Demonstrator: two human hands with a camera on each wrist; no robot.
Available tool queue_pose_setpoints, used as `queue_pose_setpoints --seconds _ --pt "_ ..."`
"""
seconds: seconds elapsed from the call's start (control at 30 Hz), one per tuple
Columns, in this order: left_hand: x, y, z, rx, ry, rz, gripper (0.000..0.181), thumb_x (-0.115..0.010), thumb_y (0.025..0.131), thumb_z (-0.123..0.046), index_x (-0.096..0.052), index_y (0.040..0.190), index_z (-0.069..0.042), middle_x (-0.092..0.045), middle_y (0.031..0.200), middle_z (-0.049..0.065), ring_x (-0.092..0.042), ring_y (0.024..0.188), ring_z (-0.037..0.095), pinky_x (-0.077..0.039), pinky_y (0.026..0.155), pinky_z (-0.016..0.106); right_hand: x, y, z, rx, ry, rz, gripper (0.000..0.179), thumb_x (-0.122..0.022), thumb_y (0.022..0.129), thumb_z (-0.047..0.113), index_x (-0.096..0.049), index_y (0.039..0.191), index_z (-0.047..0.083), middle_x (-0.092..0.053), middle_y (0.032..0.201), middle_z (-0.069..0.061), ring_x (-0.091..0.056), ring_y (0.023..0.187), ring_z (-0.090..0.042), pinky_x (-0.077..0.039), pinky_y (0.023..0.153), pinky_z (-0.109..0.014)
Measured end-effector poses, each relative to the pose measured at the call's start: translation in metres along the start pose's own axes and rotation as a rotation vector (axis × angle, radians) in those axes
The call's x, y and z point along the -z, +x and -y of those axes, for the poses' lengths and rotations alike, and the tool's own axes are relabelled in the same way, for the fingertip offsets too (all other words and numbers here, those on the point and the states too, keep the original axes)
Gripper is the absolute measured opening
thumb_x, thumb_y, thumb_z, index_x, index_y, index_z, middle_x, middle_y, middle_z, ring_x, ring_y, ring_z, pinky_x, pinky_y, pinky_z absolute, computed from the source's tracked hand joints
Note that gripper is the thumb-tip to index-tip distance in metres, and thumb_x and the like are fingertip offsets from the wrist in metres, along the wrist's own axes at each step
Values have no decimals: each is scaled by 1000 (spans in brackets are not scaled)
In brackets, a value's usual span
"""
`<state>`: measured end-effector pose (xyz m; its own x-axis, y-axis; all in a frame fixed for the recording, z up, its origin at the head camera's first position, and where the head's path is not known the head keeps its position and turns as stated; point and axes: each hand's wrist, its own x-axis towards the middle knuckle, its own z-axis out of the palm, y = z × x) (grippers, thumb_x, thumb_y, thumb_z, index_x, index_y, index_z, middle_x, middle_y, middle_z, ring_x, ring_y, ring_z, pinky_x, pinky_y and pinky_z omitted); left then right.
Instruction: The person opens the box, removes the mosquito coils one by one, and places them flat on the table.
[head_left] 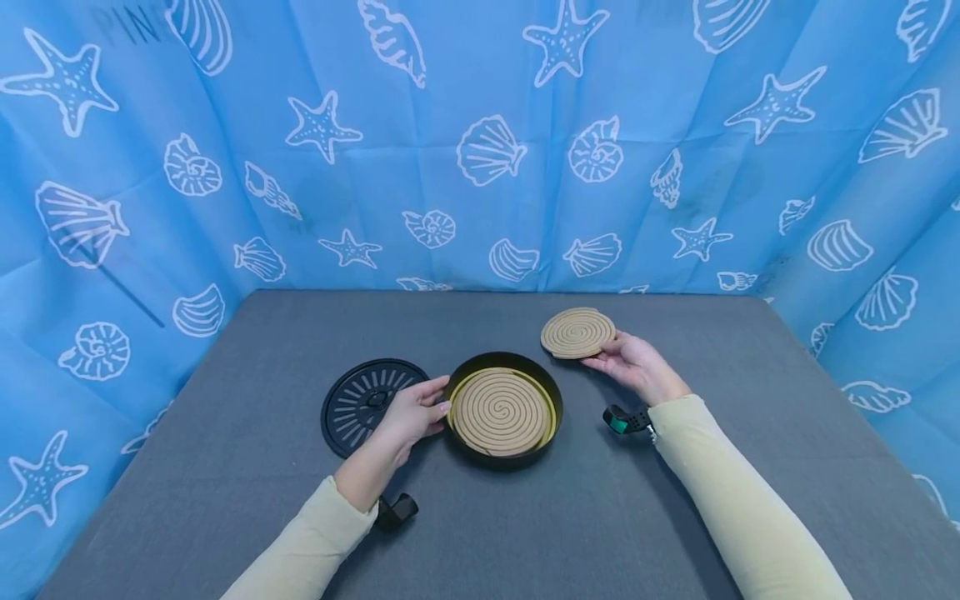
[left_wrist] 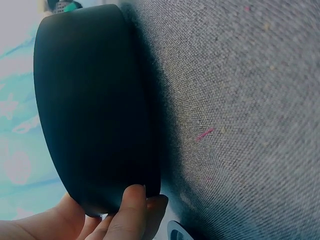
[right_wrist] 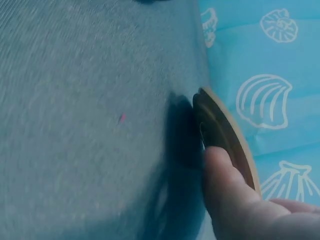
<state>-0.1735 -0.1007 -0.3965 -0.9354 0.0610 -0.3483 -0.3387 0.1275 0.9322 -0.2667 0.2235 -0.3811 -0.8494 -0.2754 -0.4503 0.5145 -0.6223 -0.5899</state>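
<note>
Left hand: thumb and fingers close together, holding the tin by its left side; the left wrist view shows the fingertips against the dark outer wall.
Right hand: narrow, pinching the upper coil at its right edge, one finger or the thumb pressed to the dark underside in the right wrist view.
Upper coil: tan, spiral-grooved, off the table, its shadow on the cloth; beyond the tin and to its right, apart from it.
Tin: round, black outside, with yellow inside; sits on the table between the two hands.
Lower coil: tan spiral lying inside the tin, within the yellow ring.
Lid: black, round, slotted, on the table left of the tin, partly behind the left hand.
Sleeves: pale yellow, on both arms.
Wrist cameras: dark, strapped on each wrist; the right one shows a green patch.
Curtain: blue, with white shells and starfish, around the table.
</note>
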Motion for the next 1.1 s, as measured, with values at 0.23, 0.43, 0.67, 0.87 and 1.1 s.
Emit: queue_pose_setpoints --seconds 0.23,0.43,0.67,0.87,1.1 --pt "1 1 1 -1 9 1 45 -51 99 -2 -47 144 -7 -46 146 15 -51 127 29 -51 94 42 4 -1 2 -16 -174 -24 61 -8 102 -4 21 151 17 13 160 -12 3 146 -25 -6 118 -45" --pt "2 0 1 -1 6 5 45 -51 100 -2 -47 144 -7 -46 146 15 -51 126 29 -51 94 42 9 -4 5 -32 -174 -18 58 -7 102 -2 24 150 13 20 158 -12 10 146 -24 -3 118 -44" --pt "2 0 0 -6 2 12 45 -51 100 -2 -47 144 -7 -45 146 15 -49 128 29 -50 96 43 14 -11 11 -33 -109 -37 60 -9 101 -2 25 149 13 27 156 -9 17 144 -22 0 118 -44" --pt "2 -1 0 -5 -1 11 45 -51 100 -2 -46 144 -7 -45 146 15 -49 128 29 -50 96 44 17 -17 14 -25 -98 -34 62 -9 101 -2 26 149 14 29 155 -7 20 143 -20 3 118 -43" --pt "2 -1 0 -8 2 15 45 -51 100 -1 -46 144 -7 -45 147 15 -48 129 29 -50 97 44 22 -23 16 -20 -81 -19 60 -9 103 1 28 148 16 28 156 -5 16 145 -20 5 117 -43"
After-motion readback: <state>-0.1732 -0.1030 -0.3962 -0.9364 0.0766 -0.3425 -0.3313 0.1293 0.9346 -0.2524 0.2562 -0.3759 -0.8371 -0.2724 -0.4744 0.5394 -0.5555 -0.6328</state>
